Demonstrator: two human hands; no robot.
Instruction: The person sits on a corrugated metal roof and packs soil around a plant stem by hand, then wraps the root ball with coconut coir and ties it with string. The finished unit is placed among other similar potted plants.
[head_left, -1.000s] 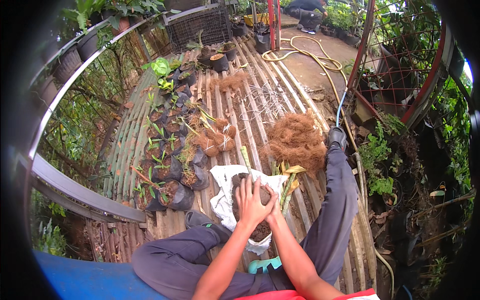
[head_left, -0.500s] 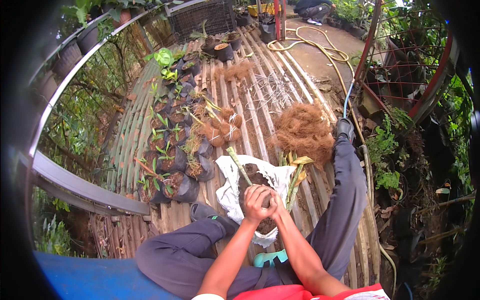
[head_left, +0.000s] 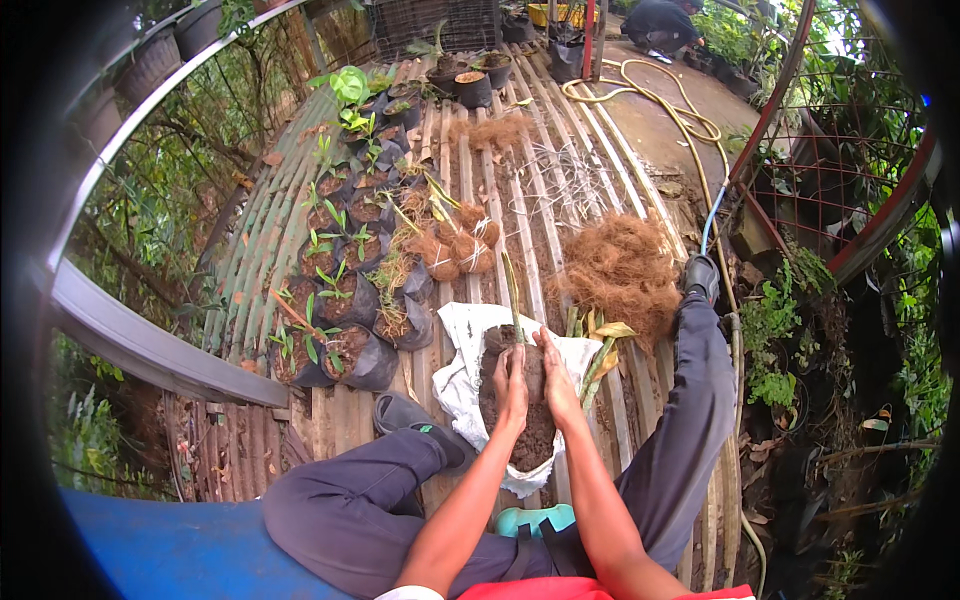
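My left hand (head_left: 513, 392) and my right hand (head_left: 557, 380) press from both sides on a dark ball of soil (head_left: 530, 368) with a green plant stem (head_left: 513, 295) sticking up from it. I hold it over a white sack (head_left: 462, 372) filled with dark soil (head_left: 532, 442), spread on the wooden slat platform between my legs. My fingers are curled around the soil ball, and its lower part is hidden by my hands.
A heap of brown coconut fibre (head_left: 622, 268) lies to the right. Fibre-wrapped plant balls (head_left: 455, 252) and several black bags with seedlings (head_left: 335, 310) stand to the left. A yellow hose (head_left: 665, 95) runs at the back. A metal rail (head_left: 140, 345) edges the platform on the left.
My hands have lifted from the sack's soil and come together around a soil ball with a stem; the view has tilted slightly.
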